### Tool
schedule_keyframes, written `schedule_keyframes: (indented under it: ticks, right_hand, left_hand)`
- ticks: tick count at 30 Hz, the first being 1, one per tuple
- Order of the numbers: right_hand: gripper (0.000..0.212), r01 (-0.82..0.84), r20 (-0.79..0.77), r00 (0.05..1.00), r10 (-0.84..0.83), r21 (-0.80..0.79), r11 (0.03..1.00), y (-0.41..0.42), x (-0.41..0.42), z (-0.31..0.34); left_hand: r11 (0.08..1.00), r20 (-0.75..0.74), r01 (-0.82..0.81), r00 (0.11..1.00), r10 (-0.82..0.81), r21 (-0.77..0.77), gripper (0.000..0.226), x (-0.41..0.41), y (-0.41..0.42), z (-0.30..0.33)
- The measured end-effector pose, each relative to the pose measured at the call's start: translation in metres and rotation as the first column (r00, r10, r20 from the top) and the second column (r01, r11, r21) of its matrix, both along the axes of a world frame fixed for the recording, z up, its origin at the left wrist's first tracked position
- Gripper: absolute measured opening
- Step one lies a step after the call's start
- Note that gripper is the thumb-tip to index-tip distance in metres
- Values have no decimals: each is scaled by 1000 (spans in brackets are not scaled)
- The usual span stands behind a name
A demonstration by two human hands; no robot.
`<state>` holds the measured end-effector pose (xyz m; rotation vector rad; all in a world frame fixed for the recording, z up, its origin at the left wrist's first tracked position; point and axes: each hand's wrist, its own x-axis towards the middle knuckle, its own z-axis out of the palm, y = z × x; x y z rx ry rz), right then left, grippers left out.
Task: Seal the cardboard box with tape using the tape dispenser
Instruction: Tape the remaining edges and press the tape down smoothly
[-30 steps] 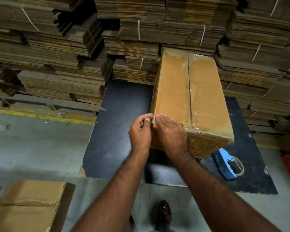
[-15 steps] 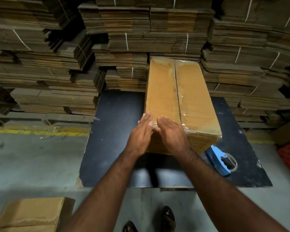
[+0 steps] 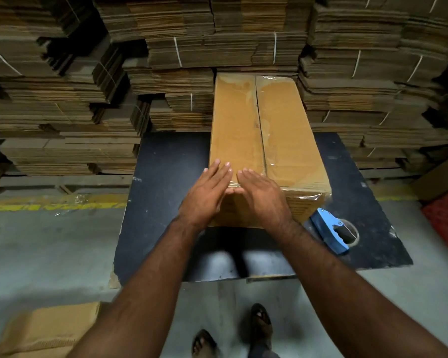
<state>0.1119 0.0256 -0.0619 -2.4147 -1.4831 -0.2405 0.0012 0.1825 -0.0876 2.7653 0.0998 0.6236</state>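
Observation:
A long brown cardboard box (image 3: 282, 130) lies on a black board (image 3: 166, 164), its top flaps closed and clear tape shining along the middle seam and over the near edge. My left hand (image 3: 207, 195) presses flat with straight fingers on the box's near left corner. My right hand (image 3: 261, 200) lies flat beside it, over the near top edge and front face. A blue tape dispenser (image 3: 331, 231) with a roll of clear tape rests on the board to the right of the box, apart from both hands.
Tall stacks of flattened, strapped cardboard (image 3: 217, 47) wall in the back and both sides. Another cardboard box (image 3: 44, 329) sits on the grey floor at bottom left. A yellow floor line (image 3: 49, 206) runs left. Something red (image 3: 445, 218) lies at right. My feet (image 3: 259, 324) stand below the board.
My left hand's fingers, pinching at the box corner a second ago, have straightened and now press flat. Both hands slid slightly along the near edge. The view shifted a little.

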Motion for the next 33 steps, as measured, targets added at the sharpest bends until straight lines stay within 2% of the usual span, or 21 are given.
schedule_keyframes:
  ticks: [3, 4, 7, 8, 11, 16, 18, 20, 22, 25, 29, 32, 33]
  right_hand:
    - [47, -71, -29, 997, 70, -54, 996, -7, 9, -1]
    - [48, -82, -38, 996, 80, -67, 994, -11, 11, 0]
    - [49, -12, -10, 1000, 12, -35, 999, -21, 18, 3]
    - [47, 22, 14, 1000, -22, -26, 999, -23, 21, 3]
    - [45, 40, 53, 998, -39, -11, 999, -24, 26, -2]
    - [53, -61, 30, 998, 64, -77, 995, -36, 30, -2]
    - [55, -58, -9, 998, 58, -70, 996, -39, 30, 5]
    - [55, 10, -55, 998, -12, -28, 1000, -38, 30, 10]
    - [55, 74, -28, 997, -74, -6, 997, -37, 33, 10]
    - [55, 25, 41, 999, -24, -11, 1000, -44, 38, 0]
    - [62, -53, 17, 998, 54, -86, 995, -60, 47, -4]
    - [65, -16, -11, 1000, 15, -66, 998, -61, 48, 2]
    - [64, 21, -14, 1000, -22, -57, 998, -61, 49, 3]
  left_hand:
    - [997, -65, 67, 996, -64, 35, 91, -8, 11, -4]
    - [997, -68, 65, 996, -63, 35, 90, -10, 11, -1]
    - [999, -13, 32, 999, -32, -12, 52, -7, 3, 11]
    - [1000, -19, -5, 1000, 4, -11, 49, -4, -2, 15]
    - [998, -3, -59, 998, 59, 31, 48, 5, -10, 10]
    - [991, -73, 42, 997, -33, 125, 66, 1, 1, 4]
    - [990, -66, 11, 998, -2, 142, 53, 1, -3, 12]
    - [990, -64, -27, 997, 36, 140, 52, 9, -17, 20]
    - [990, -57, -53, 997, 60, 130, 54, 20, -34, 22]
    - [967, -70, -76, 993, 95, 244, 50, 27, -39, 16]
    - [948, -191, 20, 981, 44, 318, 74, 19, -32, 13]
    - [966, -91, -24, 995, 49, 257, 53, 26, -37, 21]
    - [972, -79, -46, 995, 66, 230, 52, 30, -42, 24]
